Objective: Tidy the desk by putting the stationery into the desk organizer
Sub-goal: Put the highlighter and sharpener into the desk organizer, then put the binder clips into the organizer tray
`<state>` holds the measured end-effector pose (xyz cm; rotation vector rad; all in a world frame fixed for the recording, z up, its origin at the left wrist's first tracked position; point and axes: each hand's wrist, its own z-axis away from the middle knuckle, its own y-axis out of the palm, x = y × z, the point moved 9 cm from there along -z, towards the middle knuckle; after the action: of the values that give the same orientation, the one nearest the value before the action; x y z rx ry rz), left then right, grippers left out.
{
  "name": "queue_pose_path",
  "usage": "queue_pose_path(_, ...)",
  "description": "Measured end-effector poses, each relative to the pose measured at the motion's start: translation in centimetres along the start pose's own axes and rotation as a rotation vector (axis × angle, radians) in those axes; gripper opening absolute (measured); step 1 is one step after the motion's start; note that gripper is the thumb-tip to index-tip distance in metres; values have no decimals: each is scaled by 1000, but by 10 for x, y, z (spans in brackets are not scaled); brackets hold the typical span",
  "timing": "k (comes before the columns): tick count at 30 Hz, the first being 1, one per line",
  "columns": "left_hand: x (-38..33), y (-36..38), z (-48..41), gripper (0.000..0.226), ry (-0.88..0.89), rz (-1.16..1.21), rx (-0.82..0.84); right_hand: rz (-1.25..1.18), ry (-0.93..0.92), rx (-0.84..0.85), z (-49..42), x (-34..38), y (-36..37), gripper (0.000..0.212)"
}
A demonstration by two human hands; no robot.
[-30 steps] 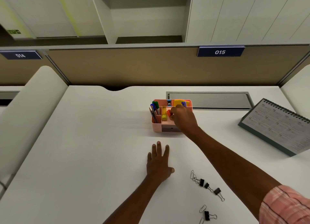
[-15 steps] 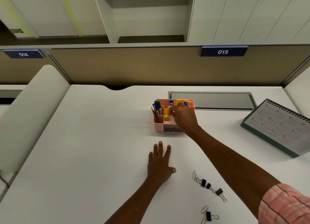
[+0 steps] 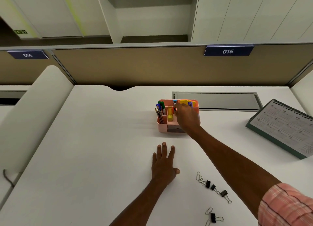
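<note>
White tabletop [image 3: 101,149] beneath dark-blue partition signs reading "014" [image 3: 27,55] and "015" [image 3: 228,51]: a right hand [image 3: 187,117] reaches into the pink plastic desk organizer [image 3: 162,129] standing mid-tabletop, fingertips hidden, grip impossible to tell. Left hand [image 3: 163,166] lies flat, fingers spread. Black binder clips [image 3: 213,187] lie nearby, one cut off; print on the grey desk calendar [image 3: 284,129] is illegible.

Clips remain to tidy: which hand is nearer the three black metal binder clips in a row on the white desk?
Left. The left hand lies flat just left of the binder clips; the right hand is beyond them, over the pink plastic organizer.
</note>
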<state>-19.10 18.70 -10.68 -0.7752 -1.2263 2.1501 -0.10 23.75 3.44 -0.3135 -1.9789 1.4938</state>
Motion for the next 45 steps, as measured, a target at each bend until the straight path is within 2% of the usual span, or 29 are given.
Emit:
queue_pose_path(8,1,-1,0,105,2,-4,-5,-56,0,-18,4,-3,-4,43)
queue_pose_path(13,1,-3,-2,106,-3,-28,7,-197,83,-77,25,-21,-19,33)
queue_pose_path(17,-1,-11,-9,99,-33,-38,32,-314,129,-78,74,-43,-19,24)
queue_pose_path(21,-5,-34,-18,84,-64,-12,-55,-335,191,-31,137,-65,-10,19)
queue_pose_path(31,-31,-66,-38,89,-51,1,-114,-433,405,48,273,-116,-4,17)
queue_pose_path(45,-42,-77,-31,77,-98,1,-162,-457,539,3,341,-167,-25,20)
